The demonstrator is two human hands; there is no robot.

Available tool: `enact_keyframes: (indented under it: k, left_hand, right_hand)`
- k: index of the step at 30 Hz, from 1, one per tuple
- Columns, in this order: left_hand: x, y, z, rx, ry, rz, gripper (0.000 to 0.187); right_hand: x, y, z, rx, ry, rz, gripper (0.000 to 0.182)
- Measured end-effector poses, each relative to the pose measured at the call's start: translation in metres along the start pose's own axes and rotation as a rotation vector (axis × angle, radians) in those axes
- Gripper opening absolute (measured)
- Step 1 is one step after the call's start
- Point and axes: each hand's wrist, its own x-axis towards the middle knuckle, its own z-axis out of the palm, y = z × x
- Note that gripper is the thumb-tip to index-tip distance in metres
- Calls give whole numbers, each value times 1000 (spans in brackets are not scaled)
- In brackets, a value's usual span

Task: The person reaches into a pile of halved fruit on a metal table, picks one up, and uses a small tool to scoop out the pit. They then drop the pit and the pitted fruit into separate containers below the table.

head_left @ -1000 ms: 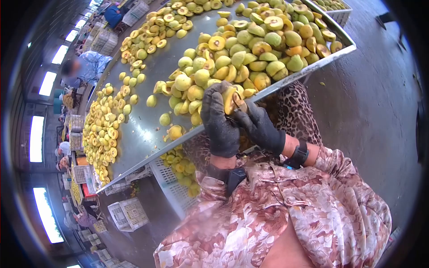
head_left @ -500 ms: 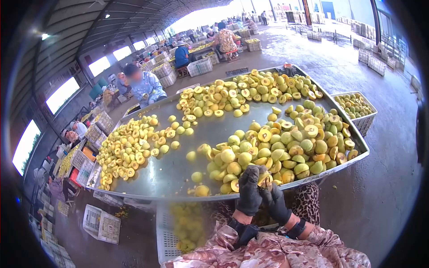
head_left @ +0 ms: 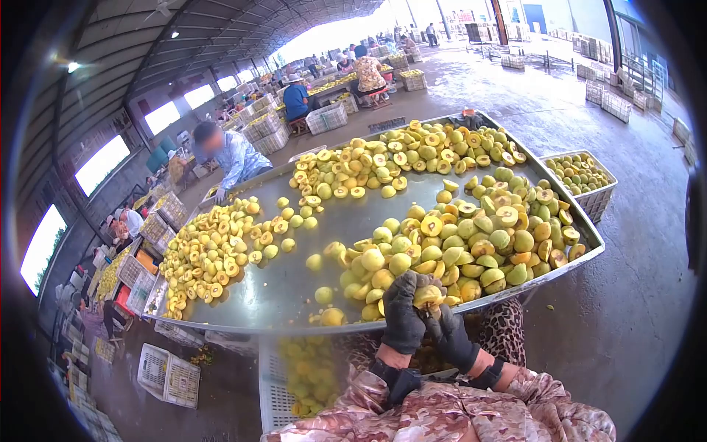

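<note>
Both my hands wear dark gloves, close together at the near edge of a metal table (head_left: 287, 269). My left hand (head_left: 402, 313) is closed around a yellow peach (head_left: 428, 297), which seems cut. Just to its right and lower, my right hand (head_left: 453, 340) has its fingers curled up against the fruit; whatever they grip is hidden. Beyond my hands lies a large pile of whole and halved yellow-green peaches (head_left: 471, 243). Several halves show brown centres. Another heap of halves (head_left: 210, 254) spreads on the left, and a third pile (head_left: 412, 153) lies along the far side.
A white crate (head_left: 276, 383) with fruit stands below the table edge near my lap. A full crate (head_left: 595, 200) is beside the right edge. Across the table, a co-worker (head_left: 234, 158) leans in. An upright crate pair (head_left: 169, 374) sits on the wet floor at left.
My left hand has turned slightly, and the peach in it shows more of its outer side. The co-worker across the table has leaned and reached toward the left heap.
</note>
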Motion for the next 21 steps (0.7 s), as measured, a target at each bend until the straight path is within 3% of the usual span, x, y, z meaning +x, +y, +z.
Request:
enact_keyframes:
  k: [3, 5, 7, 10, 13, 16, 19, 21]
  left_hand:
    - [3, 7, -2, 40, -127, -30, 35]
    - [3, 7, -2, -76, -95, -144, 37]
    - [0, 1, -2, -151, -59, -196, 38]
    - [-7, -12, 1, -155, -14, -145, 38]
    - [-5, -4, 1, 225, -167, 93, 39]
    - [-7, 4, 18, 287, -112, 153, 40]
    - [-12, 15, 29, 111, -222, 85, 39]
    - [-15, 20, 28, 478, -340, 289, 37]
  right_hand:
    - [-4, -16, -7, 197, -37, 144, 14]
    - [4, -39, -21, 893, -98, 638, 12]
    - [1, -41, -28, 1134, -138, 821, 13]
    - [-7, -17, -28, 761, -188, 629, 19]
    - [-11, -8, -26, 515, -236, 461, 19]
    - [-6, -25, -36, 671, -278, 549, 22]
    - [-7, -31, -44, 852, -340, 601, 24]
    - [-9, -18, -54, 1134, -465, 746, 26]
